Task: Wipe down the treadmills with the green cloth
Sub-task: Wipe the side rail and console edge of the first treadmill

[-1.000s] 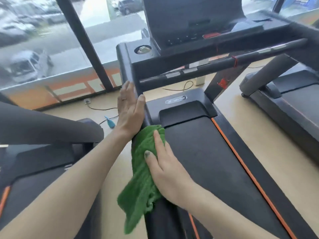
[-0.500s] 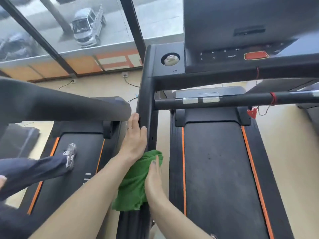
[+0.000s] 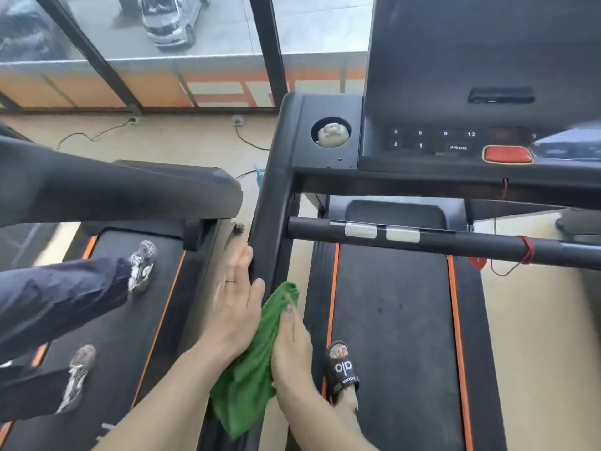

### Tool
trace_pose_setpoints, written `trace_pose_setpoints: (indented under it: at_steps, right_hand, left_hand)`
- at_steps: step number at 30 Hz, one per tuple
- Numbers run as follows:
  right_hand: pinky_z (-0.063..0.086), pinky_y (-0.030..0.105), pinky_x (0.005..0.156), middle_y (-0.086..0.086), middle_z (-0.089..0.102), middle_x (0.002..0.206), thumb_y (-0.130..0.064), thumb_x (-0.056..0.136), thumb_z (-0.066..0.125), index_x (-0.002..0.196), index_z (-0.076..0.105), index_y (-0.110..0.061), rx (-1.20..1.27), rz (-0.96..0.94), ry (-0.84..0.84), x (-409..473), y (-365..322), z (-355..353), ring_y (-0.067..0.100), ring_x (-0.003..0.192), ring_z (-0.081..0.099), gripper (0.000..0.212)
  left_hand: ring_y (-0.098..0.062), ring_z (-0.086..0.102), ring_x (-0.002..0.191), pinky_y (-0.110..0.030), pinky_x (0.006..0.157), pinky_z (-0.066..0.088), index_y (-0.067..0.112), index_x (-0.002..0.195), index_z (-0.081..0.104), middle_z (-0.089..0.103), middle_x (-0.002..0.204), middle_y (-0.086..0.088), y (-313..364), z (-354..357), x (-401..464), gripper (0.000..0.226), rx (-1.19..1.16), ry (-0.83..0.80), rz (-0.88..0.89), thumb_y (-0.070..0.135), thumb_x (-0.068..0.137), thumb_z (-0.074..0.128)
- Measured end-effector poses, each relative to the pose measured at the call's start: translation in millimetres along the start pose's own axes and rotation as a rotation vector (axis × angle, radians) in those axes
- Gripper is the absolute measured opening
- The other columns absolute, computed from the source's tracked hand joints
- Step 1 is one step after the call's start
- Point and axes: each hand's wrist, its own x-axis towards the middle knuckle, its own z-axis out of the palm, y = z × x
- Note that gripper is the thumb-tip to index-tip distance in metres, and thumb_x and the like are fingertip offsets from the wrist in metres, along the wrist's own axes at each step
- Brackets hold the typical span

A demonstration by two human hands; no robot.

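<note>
The green cloth (image 3: 252, 362) is draped over the black left upright (image 3: 271, 219) of the treadmill I stand on, low on the post. My right hand (image 3: 292, 349) presses the cloth against the post with straight fingers. My left hand (image 3: 232, 307) lies flat on the post's left side just above the cloth, fingers straight, a ring on one finger. The treadmill's belt (image 3: 390, 320) with orange stripes runs below, and its console (image 3: 455, 92) fills the upper right.
A horizontal handlebar (image 3: 422, 237) with a red cord crosses above the belt. My sandalled foot (image 3: 343, 369) stands on the belt. On the neighbouring treadmill (image 3: 130, 320) to the left another person's legs and sneakers move. Cables (image 3: 247, 138) lie on the floor by the window.
The view has swung down and closer to the treadmill. Both hands with the cloth have stayed on the left upright, the cloth now hanging lower down the post.
</note>
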Motion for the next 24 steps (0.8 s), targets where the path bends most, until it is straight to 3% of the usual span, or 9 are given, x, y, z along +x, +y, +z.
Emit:
trace_pose_setpoints:
  at_steps: [3,5,7,10,11,13,16,22,24]
  right_hand:
    - [0.057,0.05,0.092,0.005,0.076,0.094,-0.04,0.106,0.038,0.097,0.072,-0.022,0.226,0.181,0.089,39.2,-65.5,-22.8,0.026,0.093,0.073,0.039]
    - [0.059,0.049,0.085,0.004,0.076,0.091,-0.036,0.107,0.038,0.098,0.07,-0.017,0.25,0.026,0.085,44.6,-112.4,-41.7,0.024,0.088,0.074,0.039]
    - [0.057,0.033,0.079,-0.008,0.073,0.092,-0.03,0.108,0.039,0.106,0.069,-0.019,0.124,-0.301,0.064,52.6,-163.4,-52.4,0.006,0.084,0.07,0.031]
    - [0.041,0.012,0.102,-0.006,0.058,0.135,-0.013,0.105,0.047,0.14,0.055,-0.015,-0.45,-0.79,0.123,100.3,-196.6,-60.0,0.0,0.119,0.055,0.036]
    - [0.033,0.014,0.111,0.004,0.051,0.145,-0.006,0.101,0.053,0.143,0.052,-0.008,-0.719,-0.894,0.153,123.6,-197.4,-62.3,0.009,0.13,0.049,0.042]
    - [0.03,0.033,0.119,0.023,0.045,0.149,0.005,0.089,0.067,0.14,0.052,0.001,-1.161,-1.021,0.178,173.6,-188.3,-64.2,0.032,0.138,0.044,0.054]
    - [0.035,0.05,0.116,0.028,0.042,0.149,0.008,0.083,0.068,0.14,0.051,0.003,-1.495,-1.117,0.1,202.9,-182.5,-74.8,0.042,0.14,0.04,0.06]
    - [0.032,0.052,0.117,0.033,0.036,0.151,0.017,0.083,0.042,0.142,0.045,0.011,-1.522,-1.021,0.274,176.6,-180.9,-90.1,0.047,0.142,0.035,0.059]
    - [0.029,0.053,0.118,0.034,0.033,0.152,0.018,0.083,0.042,0.143,0.042,0.011,-1.536,-0.983,0.218,178.4,-182.2,-79.8,0.048,0.143,0.032,0.06]
  left_hand:
    - [0.002,0.022,0.144,-0.03,0.118,0.017,0.027,0.151,0.03,0.026,0.155,0.018,10.8,-3.9,5.4,0.059,-0.032,0.014,-0.067,0.046,0.095,0.028]
    - [-0.01,0.041,0.129,-0.032,0.108,0.028,0.023,0.132,0.047,0.044,0.133,0.012,26.2,-11.2,23.3,0.047,-0.027,0.129,-0.125,0.048,0.095,0.031]
    - [-0.021,0.048,0.118,-0.038,0.101,0.036,0.019,0.121,0.052,0.05,0.118,0.005,46.6,-19.0,64.4,0.028,-0.08,0.225,-0.182,0.037,0.102,0.041]
    - [-0.027,0.048,0.115,-0.044,0.099,0.04,0.014,0.122,0.053,0.051,0.12,-0.003,72.4,-16.0,126.2,0.026,-0.001,0.242,-0.196,0.031,0.103,0.045]
    - [-0.03,0.047,0.115,-0.046,0.098,0.041,0.013,0.119,0.053,0.051,0.121,-0.007,75.7,-10.8,140.6,0.025,0.039,0.247,-0.201,0.031,0.103,0.044]
    - [-0.034,0.046,0.109,-0.05,0.092,0.042,0.012,0.109,0.051,0.051,0.116,-0.012,76.2,0.5,160.1,0.021,0.094,0.301,-0.224,0.03,0.102,0.043]
    - [-0.034,0.047,0.104,-0.053,0.086,0.045,0.012,0.104,0.047,0.051,0.11,-0.012,72.8,9.3,165.7,0.019,0.121,0.367,-0.229,0.029,0.102,0.04]
    - [-0.03,0.048,0.096,-0.048,0.072,0.047,0.013,0.099,0.045,0.051,0.102,-0.008,74.3,12.2,169.5,0.015,0.208,0.4,-0.216,0.028,0.101,0.042]
    - [-0.03,0.048,0.092,-0.047,0.069,0.047,0.012,0.097,0.045,0.052,0.099,-0.009,76.1,14.6,172.2,0.014,0.257,0.41,-0.231,0.025,0.1,0.042]
